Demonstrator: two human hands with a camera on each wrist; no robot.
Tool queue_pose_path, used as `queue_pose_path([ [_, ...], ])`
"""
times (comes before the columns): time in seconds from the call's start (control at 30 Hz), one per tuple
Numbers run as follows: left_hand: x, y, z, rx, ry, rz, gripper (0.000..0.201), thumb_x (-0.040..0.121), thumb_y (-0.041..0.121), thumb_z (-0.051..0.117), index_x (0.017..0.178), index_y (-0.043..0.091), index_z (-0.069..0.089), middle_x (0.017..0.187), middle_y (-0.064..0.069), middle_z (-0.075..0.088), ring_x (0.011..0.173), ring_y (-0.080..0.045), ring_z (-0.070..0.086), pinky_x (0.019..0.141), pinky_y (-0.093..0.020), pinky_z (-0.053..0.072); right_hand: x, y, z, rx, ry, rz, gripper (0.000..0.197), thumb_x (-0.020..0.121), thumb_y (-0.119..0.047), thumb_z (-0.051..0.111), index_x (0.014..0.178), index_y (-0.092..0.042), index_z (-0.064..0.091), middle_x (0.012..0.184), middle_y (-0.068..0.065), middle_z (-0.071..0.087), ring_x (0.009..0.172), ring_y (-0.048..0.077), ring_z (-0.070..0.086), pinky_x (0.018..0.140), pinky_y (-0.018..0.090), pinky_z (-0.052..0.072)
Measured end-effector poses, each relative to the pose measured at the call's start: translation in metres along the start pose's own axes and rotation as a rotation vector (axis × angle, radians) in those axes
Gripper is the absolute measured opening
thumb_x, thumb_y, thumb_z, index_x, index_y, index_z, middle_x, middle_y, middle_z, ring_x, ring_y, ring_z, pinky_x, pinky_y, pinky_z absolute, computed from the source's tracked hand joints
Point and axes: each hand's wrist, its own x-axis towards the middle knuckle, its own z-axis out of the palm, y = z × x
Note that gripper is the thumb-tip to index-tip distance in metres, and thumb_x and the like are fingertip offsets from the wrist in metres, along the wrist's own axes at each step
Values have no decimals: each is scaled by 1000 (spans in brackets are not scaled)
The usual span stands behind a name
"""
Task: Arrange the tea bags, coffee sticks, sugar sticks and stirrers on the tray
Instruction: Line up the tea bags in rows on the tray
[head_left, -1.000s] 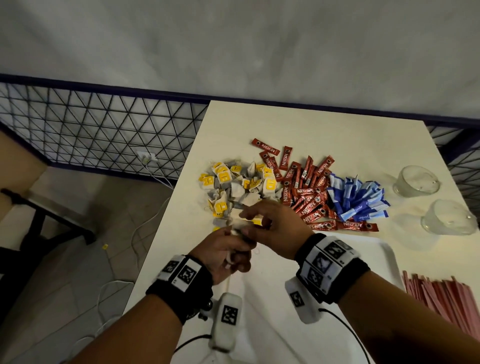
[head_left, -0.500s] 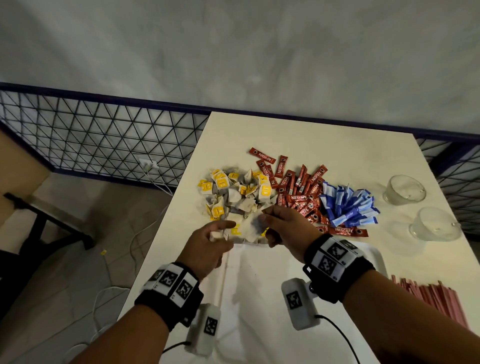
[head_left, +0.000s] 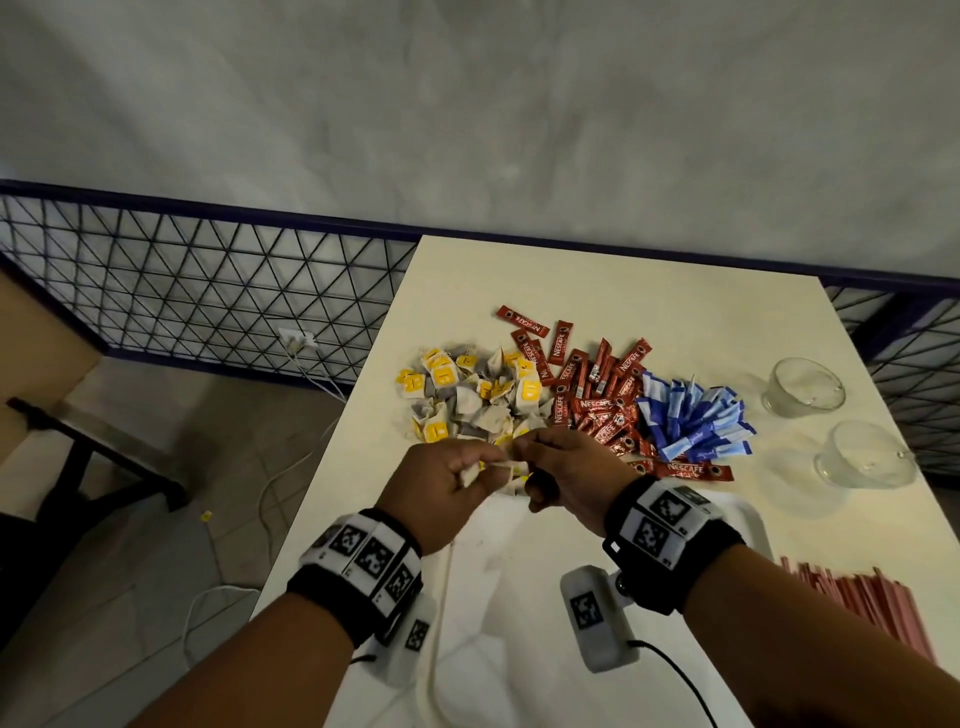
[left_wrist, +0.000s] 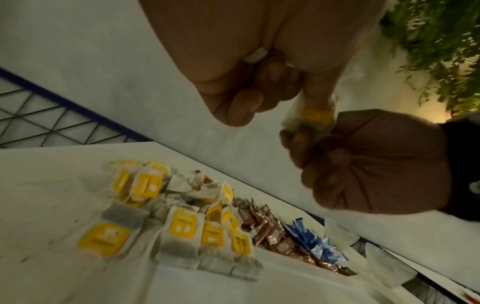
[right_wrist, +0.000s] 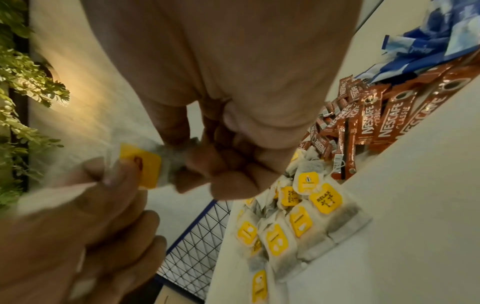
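The far part of the tabletop (head_left: 649, 280), beyond the piles, lies bare and a hand can pass there. Across the middle three heaps stand side by side and touch: tea bags (head_left: 470, 397), coffee sticks (head_left: 592, 395), sugar sticks (head_left: 693, 421). At the right two glass cups (head_left: 802, 387) block the edge, and the stirrers (head_left: 862, 605) lie nearer. Between cups and stirrers a bare strip stays open. The tray (head_left: 743, 519) surface near the wrists is free.

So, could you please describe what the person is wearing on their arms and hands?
Both forearms are bare, with no sleeves or gloves. Each wrist carries a black band with white square-marker tiles. A white camera pod hangs beneath each; a black cable trails from the right one.
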Motion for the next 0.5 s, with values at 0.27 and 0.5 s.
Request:
queue_pose_path([
  [0.27,23,23,-9,-5,-152,-85,14,83,36,71,83,22,70,53,8,56,48,-1,45,52,-14,36,-8,-2,-13,-260,95,-338,13,78,-14,69,78,-27,72,75,-4,69,73,13,62,74,38,49],
  [0.5,27,8,2,-196,-149,-136,42,70,56,66,99,28,74,93,0,75,97,-25,69,94,-48,50,-8,-3,-12,-314,146,-377,19,88,-6,62,86,-24,70,79,-8,69,68,0,59,67,22,50],
])
